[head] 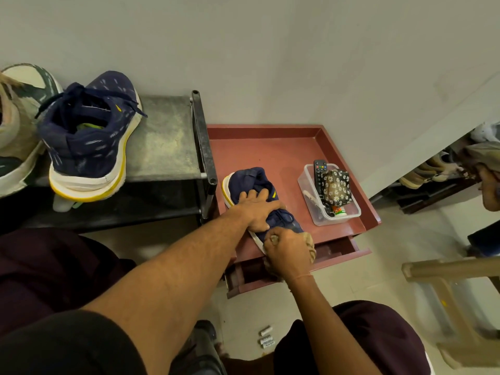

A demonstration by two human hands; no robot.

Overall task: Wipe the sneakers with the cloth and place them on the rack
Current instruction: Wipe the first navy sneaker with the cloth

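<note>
You've got a plain pale wall (270,50) ahead and a light tiled floor (400,239) below. Reddish side table (270,150) sits vs. the wall w/ its drawer (343,257) pulled open. Tan wooden frame (446,269) at your right, blurred.

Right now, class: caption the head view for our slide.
Left hand presses a navy sneaker on the red table; right hand grips a cloth at its toe.

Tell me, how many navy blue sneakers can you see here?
2. One navy sneaker on the black rack, left; the other sneaker on the red table, under the left hand, the right hand pressing the cloth to it. Others may be hidden.
</note>
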